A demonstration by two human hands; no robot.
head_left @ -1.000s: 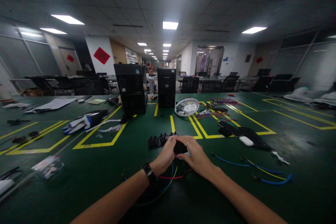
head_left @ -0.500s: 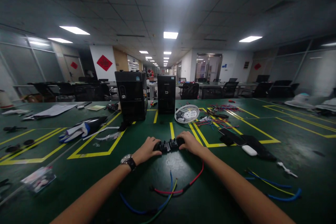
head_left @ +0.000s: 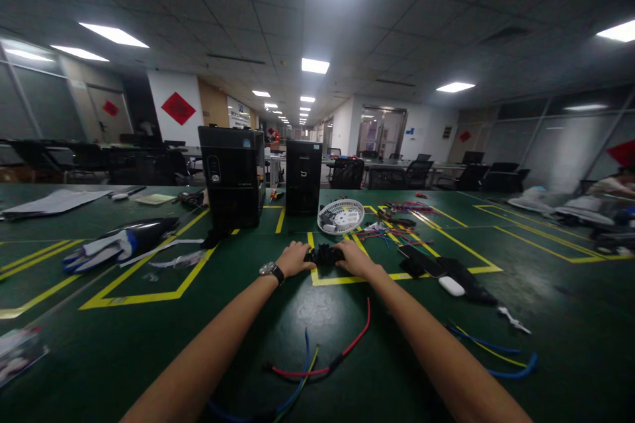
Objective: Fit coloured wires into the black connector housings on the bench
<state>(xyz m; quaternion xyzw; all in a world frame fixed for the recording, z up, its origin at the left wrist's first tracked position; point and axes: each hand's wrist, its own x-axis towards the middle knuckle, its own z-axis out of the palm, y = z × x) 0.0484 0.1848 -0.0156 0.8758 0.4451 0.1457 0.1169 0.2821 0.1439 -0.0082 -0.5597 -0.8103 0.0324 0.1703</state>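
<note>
Both arms reach forward over the green table (head_left: 317, 317). Between my hands is a small dark device with raised black parts (head_left: 325, 255); its exact kind is too dark to tell. My left hand (head_left: 296, 258), with a watch on its wrist, is closed around the device's left end. On the right end, my right hand (head_left: 355, 258) has its fingers closed too. The device is within the yellow tape outline, just in front of a white basket (head_left: 340, 217). Nearer to me lie a red cable (head_left: 342, 360) and a blue cable (head_left: 297, 393), crossing each other.
Two black computer towers (head_left: 232, 178) (head_left: 303, 178) stand behind. Loose thin wires (head_left: 391, 231) lie right of the basket. A phone (head_left: 421, 260), a white case (head_left: 451, 286) and more blue cables (head_left: 516, 370) are on the right. Gloves (head_left: 106, 251) and papers (head_left: 54, 203) lie left.
Both hands have carried the dark device forward, away from me, into the taped area by the basket. The view has turned slightly right, shifting the surroundings left.
</note>
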